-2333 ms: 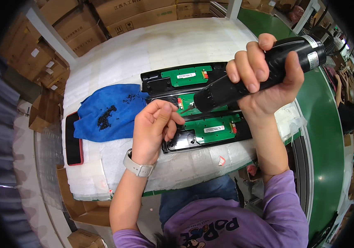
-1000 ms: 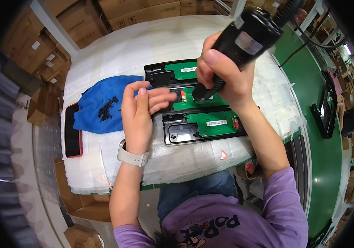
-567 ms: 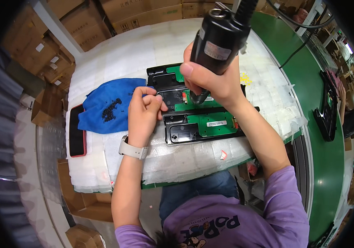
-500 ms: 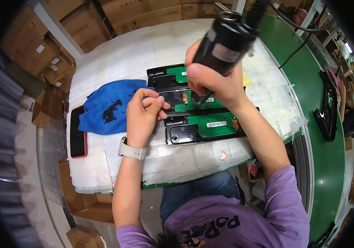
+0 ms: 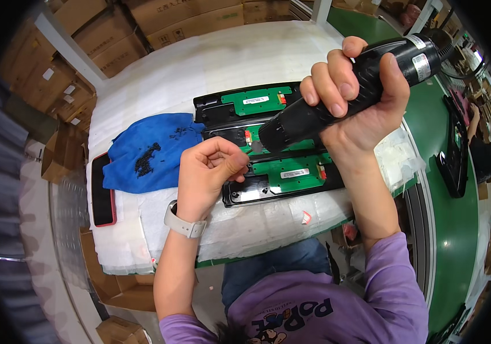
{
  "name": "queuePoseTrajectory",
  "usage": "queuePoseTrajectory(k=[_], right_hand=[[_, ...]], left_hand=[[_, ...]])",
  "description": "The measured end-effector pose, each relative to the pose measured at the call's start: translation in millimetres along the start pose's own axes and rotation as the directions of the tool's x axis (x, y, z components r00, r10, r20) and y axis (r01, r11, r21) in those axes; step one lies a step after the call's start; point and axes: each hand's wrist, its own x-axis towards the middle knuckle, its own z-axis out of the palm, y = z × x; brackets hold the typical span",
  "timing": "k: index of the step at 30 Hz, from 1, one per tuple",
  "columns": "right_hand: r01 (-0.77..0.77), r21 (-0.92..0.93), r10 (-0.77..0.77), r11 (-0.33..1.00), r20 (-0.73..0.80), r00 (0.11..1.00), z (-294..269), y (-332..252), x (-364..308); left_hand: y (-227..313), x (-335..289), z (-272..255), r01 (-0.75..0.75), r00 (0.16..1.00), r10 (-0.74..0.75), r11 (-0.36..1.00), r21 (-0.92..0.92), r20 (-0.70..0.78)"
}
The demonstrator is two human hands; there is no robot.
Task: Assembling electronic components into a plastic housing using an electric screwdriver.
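Observation:
My right hand (image 5: 366, 117) is wrapped round a black electric screwdriver (image 5: 305, 120), which lies tilted with its nose down toward my left hand. My left hand (image 5: 206, 172) has thumb and fingers pinched together near the screwdriver's nose; what they hold is too small to make out. Under both hands are three long black plastic panels with green circuit boards: a far panel (image 5: 211, 113), a middle panel (image 5: 222, 136) and a near panel (image 5: 245, 195). The screwdriver and my right hand hide part of the middle one. Small black screws (image 5: 147, 160) lie heaped on a blue cloth (image 5: 125, 146) at left.
A phone in a red case (image 5: 103, 198) lies partly under the cloth. A small red-and-white scrap (image 5: 306, 217) is near the front edge of the padded white table (image 5: 165, 74). Cardboard boxes (image 5: 194, 28) stand behind. At right runs a green surface (image 5: 449, 241) bearing another black panel (image 5: 450, 163).
My right hand has turned the screwdriver from nearly upright to a slant, its back end swinging right. My left hand has shifted slightly right and nearer, its fingers pinched closer together.

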Motion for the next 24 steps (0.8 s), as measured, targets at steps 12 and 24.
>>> queuePoseTrajectory(k=[12,24], right_hand=[[-0.074,-0.011,0.074,0.997,-0.032,0.997,5,3,-2],[-0.159,-0.575,0.204,0.803,0.014,0.979,-15,-2,8]], left_hand=[[-4,-1,-2,0.057,0.991,-0.066,0.995,0.078,0.115],[-12,6,4,-0.413,0.867,0.424,0.316,0.854,0.262]])
